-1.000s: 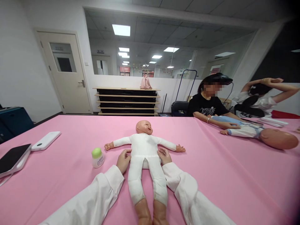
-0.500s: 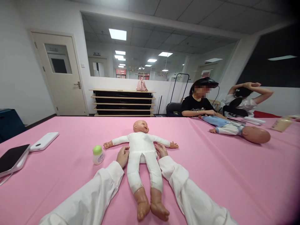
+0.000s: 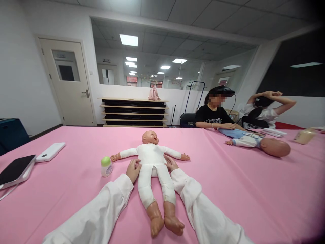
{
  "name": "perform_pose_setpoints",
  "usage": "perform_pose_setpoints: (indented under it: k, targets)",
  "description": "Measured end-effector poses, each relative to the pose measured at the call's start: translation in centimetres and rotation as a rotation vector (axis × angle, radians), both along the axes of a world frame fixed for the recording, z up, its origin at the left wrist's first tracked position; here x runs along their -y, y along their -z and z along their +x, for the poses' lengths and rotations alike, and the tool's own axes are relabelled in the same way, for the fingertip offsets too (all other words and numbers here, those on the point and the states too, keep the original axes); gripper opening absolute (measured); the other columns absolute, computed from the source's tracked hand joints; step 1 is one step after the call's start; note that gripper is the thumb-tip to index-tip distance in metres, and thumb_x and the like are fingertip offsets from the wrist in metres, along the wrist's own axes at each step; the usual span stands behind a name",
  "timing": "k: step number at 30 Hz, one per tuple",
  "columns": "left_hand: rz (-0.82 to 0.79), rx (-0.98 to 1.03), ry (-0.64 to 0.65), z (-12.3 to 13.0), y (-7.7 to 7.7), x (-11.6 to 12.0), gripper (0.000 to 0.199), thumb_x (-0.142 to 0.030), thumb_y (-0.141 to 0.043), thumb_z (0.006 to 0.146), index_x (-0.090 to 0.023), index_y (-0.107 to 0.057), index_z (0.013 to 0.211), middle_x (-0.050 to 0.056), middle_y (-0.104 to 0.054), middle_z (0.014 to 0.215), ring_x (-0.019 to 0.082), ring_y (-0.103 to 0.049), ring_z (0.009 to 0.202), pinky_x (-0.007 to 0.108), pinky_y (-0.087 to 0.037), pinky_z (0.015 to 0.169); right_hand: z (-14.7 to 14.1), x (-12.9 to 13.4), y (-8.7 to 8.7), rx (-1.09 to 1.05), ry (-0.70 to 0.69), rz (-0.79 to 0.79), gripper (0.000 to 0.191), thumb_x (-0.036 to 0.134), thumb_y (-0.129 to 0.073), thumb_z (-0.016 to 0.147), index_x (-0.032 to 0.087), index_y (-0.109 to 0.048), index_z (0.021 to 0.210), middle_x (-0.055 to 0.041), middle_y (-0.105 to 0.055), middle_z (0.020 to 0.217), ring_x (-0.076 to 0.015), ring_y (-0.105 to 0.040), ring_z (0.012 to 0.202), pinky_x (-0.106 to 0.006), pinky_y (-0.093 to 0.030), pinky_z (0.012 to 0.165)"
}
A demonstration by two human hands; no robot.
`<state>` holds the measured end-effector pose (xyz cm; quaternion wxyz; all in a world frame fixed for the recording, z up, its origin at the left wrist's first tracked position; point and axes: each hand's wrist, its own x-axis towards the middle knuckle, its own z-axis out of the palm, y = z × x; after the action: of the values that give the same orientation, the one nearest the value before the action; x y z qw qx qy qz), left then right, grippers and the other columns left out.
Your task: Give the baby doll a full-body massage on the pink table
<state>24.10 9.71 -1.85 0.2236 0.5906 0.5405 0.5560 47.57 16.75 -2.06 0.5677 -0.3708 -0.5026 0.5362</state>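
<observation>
"If the left sleeve (image 3: 101,206) swings outward, what suffers?"

"Probably the jar (image 3: 106,167), upright between the device (image 3: 16,169) and the left hand (image 3: 133,170). The doll (image 3: 151,155) lies face up mid-bench (image 3: 228,189), head toward the far edge; a push from one side could skew it."

"And the right hand (image 3: 171,164)?"

"Loosely open, like the left, its fingers against the doll's waist. Lifting from there could let the head loll, since neither of the hands supports it."

"What can't you make out?"

"At left, the device is cut off and its cable (image 3: 10,192) runs out of view. Some left fingertips are tucked away, the doll's back is hidden, and I can't judge how firmly the right fingers press. Further right, near the far edge, a person's hand (image 3: 230,126) partly covers the other doll (image 3: 275,146); the bottle (image 3: 304,136) is blurred."
</observation>
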Motion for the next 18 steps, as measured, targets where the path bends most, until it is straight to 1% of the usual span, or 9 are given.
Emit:
perform_pose_setpoints:
  k: [3,5,7,10,13,15,18]
  targets:
    - [0.005,-0.008,-0.010,0.1,-0.1,0.2,0.019,-0.026,-0.051,0.072,-0.017,-0.059,0.086,0.005,-0.059,0.086,0.019,-0.056,0.083,0.036,-0.044,0.080,-0.2,0.4,0.3,0.040,0.039,0.005,0.051,0.032,-0.077,0.040,0.023,-0.061,0.087,-0.0089,-0.064,0.108,-0.0271,-0.054,0.110,-0.040,-0.041,0.094]
    - [0.004,-0.022,-0.012,0.1,-0.1,0.3,0.020,-0.027,-0.050,0.072,-0.017,-0.058,0.087,0.005,-0.058,0.085,0.019,-0.056,0.081,0.036,-0.044,0.078,-0.3,0.7,0.5,0.119,0.133,0.021,0.045,0.036,-0.075,0.044,0.024,-0.060,0.085,-0.0076,-0.065,0.103,-0.0246,-0.058,0.103,-0.036,-0.044,0.090]
    - [0.002,-0.047,-0.017,0.1,-0.1,0.4,0.021,-0.028,-0.048,0.074,-0.017,-0.058,0.089,0.004,-0.057,0.082,0.018,-0.055,0.077,0.035,-0.045,0.075,-0.3,1.1,0.6,0.204,0.254,0.032,0.038,0.044,-0.069,0.051,0.024,-0.058,0.083,-0.0062,-0.067,0.094,-0.0223,-0.062,0.092,-0.034,-0.048,0.082]
    - [0.013,-0.090,-0.018,0.2,-0.1,0.5,0.021,-0.027,-0.044,0.076,-0.018,-0.058,0.089,0.003,-0.054,0.078,0.018,-0.053,0.073,0.035,-0.044,0.074,-0.1,1.6,0.7,0.268,0.384,0.018,0.034,0.055,-0.056,0.062,0.023,-0.054,0.075,-0.0032,-0.065,0.073,-0.0199,-0.061,0.070,-0.033,-0.049,0.066]
    - [0.010,-0.085,-0.018,0.1,-0.1,0.4,0.022,-0.028,-0.043,0.078,-0.019,-0.057,0.092,0.001,-0.053,0.074,0.018,-0.052,0.071,0.034,-0.044,0.073,0.3,1.8,0.8,0.300,0.442,0.007,0.038,0.062,-0.048,0.066,0.024,-0.051,0.071,0.0031,-0.050,0.048,-0.0176,-0.050,0.046,-0.032,-0.043,0.049]
    - [-0.018,-0.031,-0.020,0.0,0.1,0.2,0.024,-0.030,-0.045,0.078,-0.019,-0.057,0.095,0.000,-0.052,0.070,0.017,-0.052,0.068,0.033,-0.044,0.070,0.5,1.5,1.1,0.310,0.460,0.017,0.040,0.063,-0.046,0.066,0.025,-0.052,0.074,0.0054,-0.045,0.043,-0.0170,-0.046,0.042,-0.031,-0.040,0.046]
    - [-0.102,0.112,-0.005,-0.2,0.6,-0.4,0.025,-0.030,-0.048,0.075,-0.018,-0.055,0.095,-0.002,-0.051,0.066,0.015,-0.053,0.064,0.029,-0.045,0.065,0.5,0.6,1.9,0.313,0.460,0.073,0.039,0.061,-0.049,0.066,0.025,-0.051,0.079,0.0044,-0.051,0.049,-0.0169,-0.050,0.047,-0.030,-0.041,0.049]
